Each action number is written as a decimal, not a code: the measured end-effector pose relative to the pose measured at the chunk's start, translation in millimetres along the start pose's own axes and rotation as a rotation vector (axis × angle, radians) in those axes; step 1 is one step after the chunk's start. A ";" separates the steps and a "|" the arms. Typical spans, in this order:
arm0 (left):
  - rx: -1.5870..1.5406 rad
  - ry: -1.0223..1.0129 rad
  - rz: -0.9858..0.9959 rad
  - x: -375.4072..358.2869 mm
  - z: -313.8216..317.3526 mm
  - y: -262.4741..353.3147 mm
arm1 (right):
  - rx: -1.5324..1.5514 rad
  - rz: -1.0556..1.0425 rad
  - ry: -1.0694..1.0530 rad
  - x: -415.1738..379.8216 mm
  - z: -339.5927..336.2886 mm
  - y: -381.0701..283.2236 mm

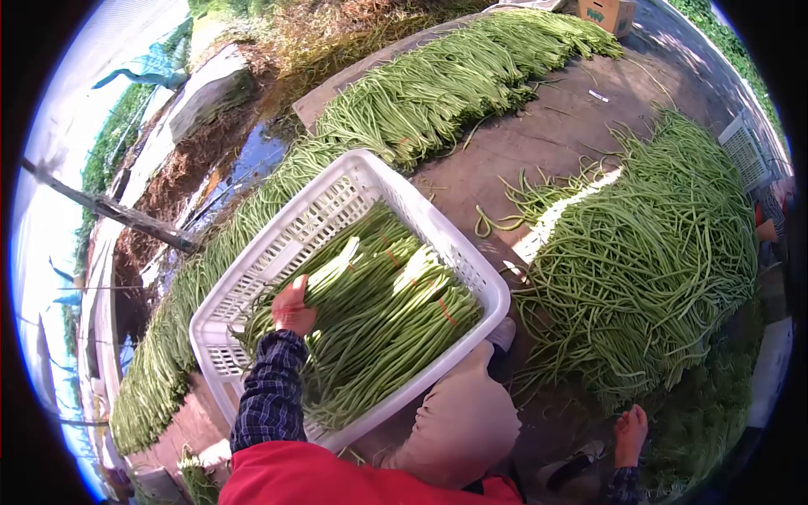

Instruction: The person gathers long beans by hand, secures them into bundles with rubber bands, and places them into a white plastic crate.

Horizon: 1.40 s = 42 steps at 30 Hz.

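Note:
My left hand (293, 308) reaches into a white plastic basket (492, 282) and is closed on the end of a bundle of long green beans (332, 278). Several bundles tied with red bands (446, 311) lie side by side in the basket, their pale ends toward the far side. The basket tilts against my bent knee. My right hand (630, 429) is off to the lower right, below a big heap of loose long beans (648, 261); its fingers are curled, and I see nothing in them.
Long rows of beans (429, 93) lie on the ground behind and left of the basket. A wooden pole (109, 206) slants in from the left. A cardboard box (608, 15) stands at the top, a white crate (744, 153) at right. Part of another person (770, 219) shows at the right edge.

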State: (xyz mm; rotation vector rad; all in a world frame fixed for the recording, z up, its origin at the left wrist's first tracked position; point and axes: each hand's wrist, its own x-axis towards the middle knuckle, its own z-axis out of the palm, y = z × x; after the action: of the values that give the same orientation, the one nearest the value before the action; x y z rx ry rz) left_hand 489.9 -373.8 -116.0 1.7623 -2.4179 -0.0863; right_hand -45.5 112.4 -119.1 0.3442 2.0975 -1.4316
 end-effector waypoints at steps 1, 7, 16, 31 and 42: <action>0.013 -0.057 -0.052 11.3 -14.5 8.3 | -0.003 0.009 0.002 1.4 1.4 2.9; -0.326 -0.177 0.115 65.8 18.1 15.5 | 0.023 -0.013 -0.070 17.9 13.6 10.9; -0.043 -0.352 -0.107 80.9 41.6 57.4 | -0.006 0.039 -0.131 15.8 17.7 34.3; 0.161 -0.254 -0.067 65.1 14.0 -6.5 | -0.112 0.199 -0.214 -37.3 36.4 100.3; 0.352 -0.419 -0.286 12.3 10.2 63.1 | 0.015 0.185 -0.144 -26.2 15.9 128.4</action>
State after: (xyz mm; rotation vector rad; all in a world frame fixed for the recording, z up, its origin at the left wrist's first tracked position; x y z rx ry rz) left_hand 425.2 -366.4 -116.6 2.4608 -2.5536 -0.0707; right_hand 45.6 151.1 -206.4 0.4165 1.8888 -1.3236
